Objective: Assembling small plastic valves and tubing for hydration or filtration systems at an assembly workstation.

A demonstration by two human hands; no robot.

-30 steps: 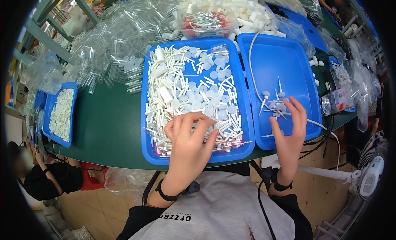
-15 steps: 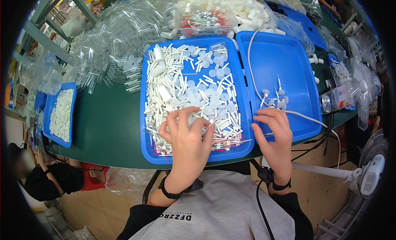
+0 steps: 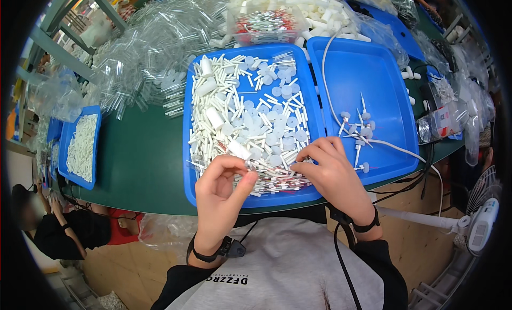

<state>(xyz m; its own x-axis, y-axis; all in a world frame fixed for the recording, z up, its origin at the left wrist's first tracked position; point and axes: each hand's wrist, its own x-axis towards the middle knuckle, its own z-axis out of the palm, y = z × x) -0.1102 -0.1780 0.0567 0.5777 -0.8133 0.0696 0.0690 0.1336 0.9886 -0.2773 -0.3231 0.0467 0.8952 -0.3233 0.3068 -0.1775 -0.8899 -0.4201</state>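
Note:
My left hand (image 3: pixel 221 190) is over the near edge of a blue tray (image 3: pixel 189 150), thumb and forefinger pinched on a small pale piece I cannot make out. My right hand (image 3: pixel 336 168) reaches into the same tray from the right, its fingertips closed low over a heap of thin red-and-white sticks (image 3: pixel 280 186). What those fingertips hold is hidden. Short white tubes (image 3: pixel 200 137), translucent round discs (image 3: pixel 277 129) and a few thick white cylinders (image 3: pixel 214 118) fill much of this tray. Several rods fitted with discs (image 3: pixel 366 133) lie in the adjoining blue tray (image 3: pixel 352 59).
A white cable (image 3: pixel 400 147) crosses the right tray. Behind the trays are a clear box of red-and-white sticks (image 3: pixel 266 26), clear plastic tubes (image 3: pixel 160 49) and white cylinders (image 3: pixel 320 11). A smaller blue tray (image 3: pixel 94 145) stands left. A fan (image 3: pixel 482 224) is at right; another person (image 3: pixel 64 224) sits at left.
My right hand has moved left from the right tray's edge to the stick heap. A rod with a disc now shows where it was. My left hand has drawn back toward me, fingers pinched.

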